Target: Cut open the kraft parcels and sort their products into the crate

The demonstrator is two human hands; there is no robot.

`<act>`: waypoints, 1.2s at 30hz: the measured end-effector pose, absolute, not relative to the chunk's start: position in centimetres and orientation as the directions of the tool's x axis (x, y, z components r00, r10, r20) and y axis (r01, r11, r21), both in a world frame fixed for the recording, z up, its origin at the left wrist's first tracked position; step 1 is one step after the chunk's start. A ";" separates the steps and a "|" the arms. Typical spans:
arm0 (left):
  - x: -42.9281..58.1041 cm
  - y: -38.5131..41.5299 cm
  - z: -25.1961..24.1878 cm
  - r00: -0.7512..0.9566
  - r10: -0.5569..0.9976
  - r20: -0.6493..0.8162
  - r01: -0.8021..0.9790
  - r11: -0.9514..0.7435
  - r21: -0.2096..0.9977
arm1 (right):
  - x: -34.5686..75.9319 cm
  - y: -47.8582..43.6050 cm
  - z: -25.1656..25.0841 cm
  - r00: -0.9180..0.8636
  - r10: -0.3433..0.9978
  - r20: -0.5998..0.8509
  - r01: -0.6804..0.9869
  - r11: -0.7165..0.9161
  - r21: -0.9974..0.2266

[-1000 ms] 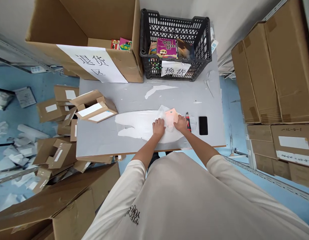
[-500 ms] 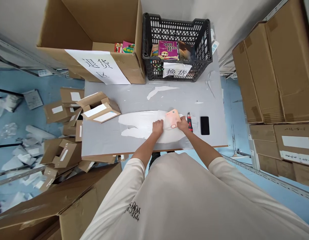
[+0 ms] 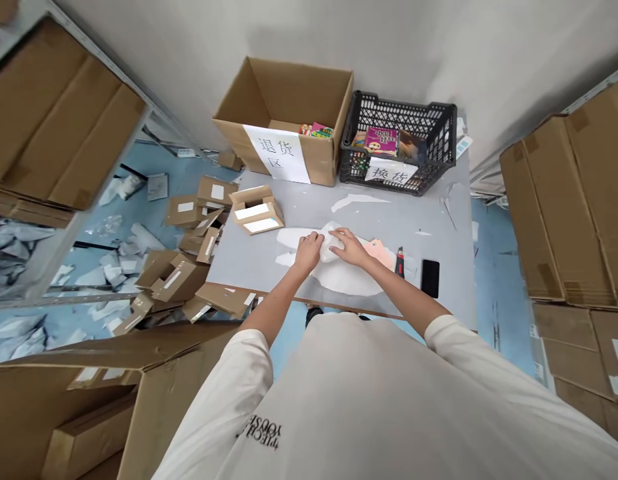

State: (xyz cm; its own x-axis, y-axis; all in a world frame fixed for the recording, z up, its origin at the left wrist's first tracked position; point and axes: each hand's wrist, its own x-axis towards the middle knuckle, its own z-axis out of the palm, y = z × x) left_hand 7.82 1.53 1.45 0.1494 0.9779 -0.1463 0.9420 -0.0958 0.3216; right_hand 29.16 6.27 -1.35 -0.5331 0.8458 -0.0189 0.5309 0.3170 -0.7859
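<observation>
Both your hands are on the plastic bag [image 3: 330, 244], mid-table near the front edge. Your left hand [image 3: 309, 248] is curled, fingers closed on the bag's left end. Your right hand [image 3: 349, 247] lies palm down on the bag, fingers stretched out, not gripping.

The pink booklet [image 3: 382, 254] lies flat on the table [image 3: 389, 213], just right of your right hand, partly under your wrist. The box cutter [image 3: 399, 262] is just beside the booklet, and the phone [image 3: 429, 278] is further right, apart from it.

At the back are the cardboard box [image 3: 289, 113] with a paper sign and the black crate [image 3: 401, 123], side by side and both holding books. A small open carton [image 3: 256, 210] sits to the left.
</observation>
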 end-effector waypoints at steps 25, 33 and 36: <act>-18.9 5.3 0.1 -0.126 0.979 -0.161 0.913 0.178 0.367 | -4.8 19.3 0.2 -0.559 0.820 -0.120 0.720 0.408 -0.561; -19.9 3.6 -1.0 -0.059 0.987 -0.146 0.907 0.114 0.406 | -6.3 17.2 -0.8 -0.627 0.660 -0.414 0.777 0.494 -0.390; -20.0 3.7 -1.2 -0.044 0.985 -0.164 0.909 0.108 0.402 | -5.4 16.4 -0.2 -0.669 0.629 -0.396 0.739 0.511 -0.439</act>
State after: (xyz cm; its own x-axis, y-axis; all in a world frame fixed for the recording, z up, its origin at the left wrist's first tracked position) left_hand -19.96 3.71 -1.16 -0.0444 0.9855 -0.1640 0.9095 0.1078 0.4015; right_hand -5.36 16.44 -0.25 -0.6694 0.6288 -0.3956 0.7392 0.5110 -0.4386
